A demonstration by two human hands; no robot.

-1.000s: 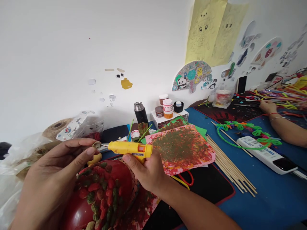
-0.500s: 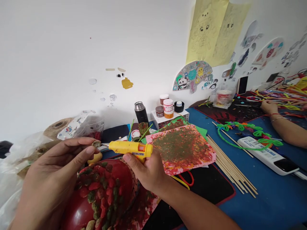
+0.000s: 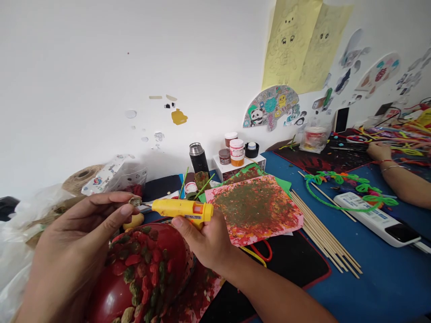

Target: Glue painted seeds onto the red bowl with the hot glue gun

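Between thumb and fingertips, my left hand [image 3: 76, 244] pinches a small greenish-brown peanut shell [image 3: 135, 202]. Wrapped round a yellow hot glue gun [image 3: 180, 209], my right hand [image 3: 205, 240] points its metal nozzle left, at or very near the shell. Whether the tip touches the shell I cannot tell. Below both hands sits a glossy red dome [image 3: 111, 291], covered along one side with red, green and tan peanut shells [image 3: 144, 269]. My left hand hides part of its left side.
A paint-smeared pink sheet [image 3: 283, 224] lies beyond my right hand. Right of it are wooden sticks [image 3: 325, 231], a white device [image 3: 370, 217] and a green pipe-cleaner ring [image 3: 311, 197]. Paint jars [image 3: 236, 148] and a black flask [image 3: 198, 159] stand behind. Another person's hand [image 3: 379, 150] works at far right.
Almost nothing differs. The glue gun has shifted very slightly left, its nozzle still at the peanut shell; both hands keep their grips.
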